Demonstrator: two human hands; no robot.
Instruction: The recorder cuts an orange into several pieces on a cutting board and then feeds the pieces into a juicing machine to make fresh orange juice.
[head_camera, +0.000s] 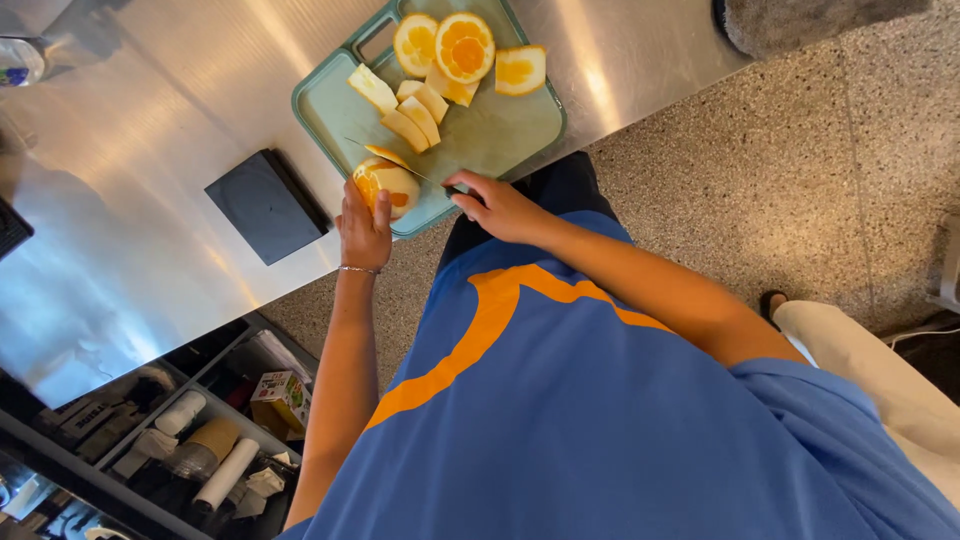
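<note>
A pale green cutting board (500, 135) lies on a steel counter (150, 230). My left hand (363, 228) holds a partly peeled orange (385, 180) steady at the board's near corner. My right hand (495, 205) grips the handle of a thin knife (400, 165) whose blade cuts across the orange. Farther along the board lie two cut orange halves (450, 45), a square slice of peel (520, 70) and several strips of peel (410, 110).
A dark flat square object (268, 205) sits on the counter beside the board. Under the counter, a shelf (200, 440) holds paper cups, rolls and a small carton. Speckled floor (780, 180) lies to the right, with another person's leg (860, 350) nearby.
</note>
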